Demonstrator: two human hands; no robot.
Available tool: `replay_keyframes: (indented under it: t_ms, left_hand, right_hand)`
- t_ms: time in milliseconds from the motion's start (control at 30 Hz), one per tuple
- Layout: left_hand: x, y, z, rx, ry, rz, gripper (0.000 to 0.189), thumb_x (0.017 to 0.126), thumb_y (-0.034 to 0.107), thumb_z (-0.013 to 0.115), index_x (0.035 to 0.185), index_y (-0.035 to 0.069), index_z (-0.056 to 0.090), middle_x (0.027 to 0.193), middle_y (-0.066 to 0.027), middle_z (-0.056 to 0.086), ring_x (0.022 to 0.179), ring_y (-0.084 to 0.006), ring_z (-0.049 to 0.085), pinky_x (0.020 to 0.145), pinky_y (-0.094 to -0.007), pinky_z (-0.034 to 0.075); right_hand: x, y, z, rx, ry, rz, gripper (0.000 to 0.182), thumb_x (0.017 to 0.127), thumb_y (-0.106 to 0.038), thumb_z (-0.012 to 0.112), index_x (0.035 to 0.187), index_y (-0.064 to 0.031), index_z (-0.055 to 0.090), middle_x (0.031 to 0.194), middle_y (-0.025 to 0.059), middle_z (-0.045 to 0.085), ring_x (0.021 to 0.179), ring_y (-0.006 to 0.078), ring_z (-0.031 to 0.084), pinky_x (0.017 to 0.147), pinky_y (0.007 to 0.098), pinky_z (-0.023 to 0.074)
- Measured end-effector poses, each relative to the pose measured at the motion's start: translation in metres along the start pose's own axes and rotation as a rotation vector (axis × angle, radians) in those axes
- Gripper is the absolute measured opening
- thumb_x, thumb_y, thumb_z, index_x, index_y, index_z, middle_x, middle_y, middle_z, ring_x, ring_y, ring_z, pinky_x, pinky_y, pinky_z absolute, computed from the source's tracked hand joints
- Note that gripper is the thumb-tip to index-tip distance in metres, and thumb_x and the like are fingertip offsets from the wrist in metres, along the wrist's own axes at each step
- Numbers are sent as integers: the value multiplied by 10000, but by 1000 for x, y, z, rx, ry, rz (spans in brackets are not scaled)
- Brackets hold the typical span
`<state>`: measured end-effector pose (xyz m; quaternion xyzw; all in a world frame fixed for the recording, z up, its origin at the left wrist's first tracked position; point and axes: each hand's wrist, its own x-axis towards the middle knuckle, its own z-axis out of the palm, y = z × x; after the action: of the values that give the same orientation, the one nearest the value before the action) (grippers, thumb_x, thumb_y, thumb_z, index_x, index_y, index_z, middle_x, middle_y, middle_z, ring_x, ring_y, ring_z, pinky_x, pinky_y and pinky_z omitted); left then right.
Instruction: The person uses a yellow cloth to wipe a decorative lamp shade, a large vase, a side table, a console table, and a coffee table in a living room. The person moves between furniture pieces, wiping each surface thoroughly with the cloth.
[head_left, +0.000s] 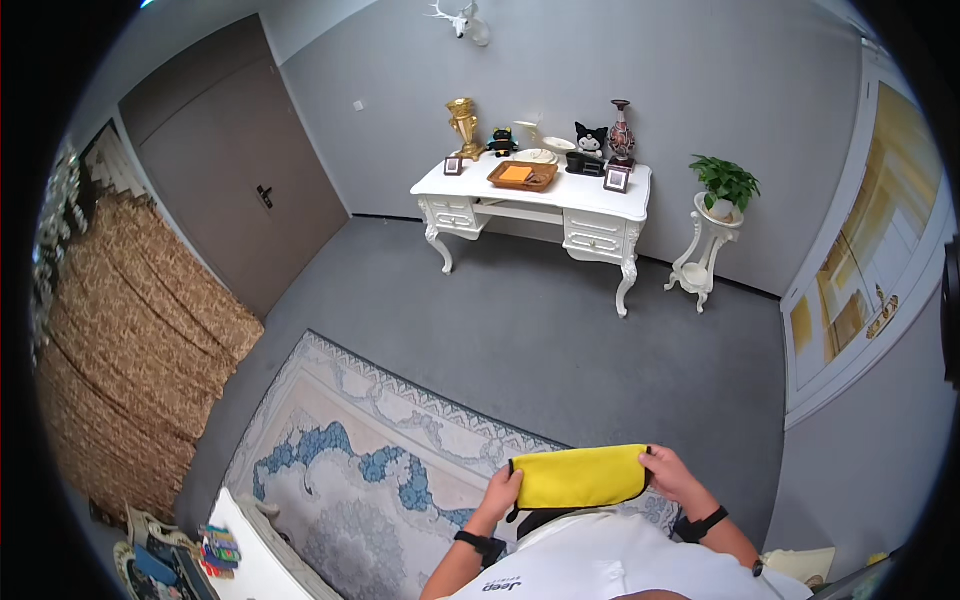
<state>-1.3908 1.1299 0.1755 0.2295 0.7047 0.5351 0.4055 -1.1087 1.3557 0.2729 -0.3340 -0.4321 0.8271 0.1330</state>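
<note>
A yellow cloth with dark edging is stretched out in front of my body, held at its two ends. My left hand grips the end on the left side of the view, and a black loop hangs below it. The opposite end is pinched in my right hand, near the upper corner. Both wrists wear black bands. The cloth hangs over the near edge of a patterned rug.
A white carved desk against the far wall bears vases, plush figures, picture frames and a wicker tray. Right of it, a white stand holds a potted plant. A white table is at lower left, near a brown patterned curtain.
</note>
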Motion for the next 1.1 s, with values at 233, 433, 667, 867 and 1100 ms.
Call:
replay_keyframes:
  t_ms: [233,433,667,867,1100]
  left_hand:
    - [182,112,22,83,-77,293,292,1016,179,468,1177,-37,580,1013,-185,688,932,-255,658,848,-370,506]
    - [270,163,20,311,-38,235,280,1012,241,511,1009,-31,579,834,-159,652,776,-225,620,707,-387,491]
    - [392,156,-7,159,106,97,279,1037,216,476,1026,-34,600,895,-52,642,806,-106,560,719,-293,487]
    - [517,239,-5,94,141,68,254,1018,184,497,1060,-43,603,915,-65,662,813,-136,578,744,-327,498]
    - [673,312,16,295,5,87,232,998,190,521,1029,-29,594,869,-24,603,806,-97,508,714,-280,451]
  right_hand:
    - [109,-107,-6,170,59,-92,268,1046,-161,447,1220,7,561,1165,86,651,1029,183,649,930,363,529]
    - [219,-124,-33,-105,83,152,300,1044,-172,449,1271,-19,573,1177,62,653,1049,162,645,885,330,534]
    - [403,-172,-65,-95,-36,103,300,1036,-177,475,1256,-6,585,1122,65,671,970,151,664,819,314,551]
    - [538,-251,-92,-67,-72,39,276,1029,-171,486,1214,-12,615,1089,43,682,934,129,658,775,311,546]
    - [616,-356,-131,-41,60,3,271,1043,-166,462,1218,0,586,1133,71,672,1004,165,670,858,333,552]
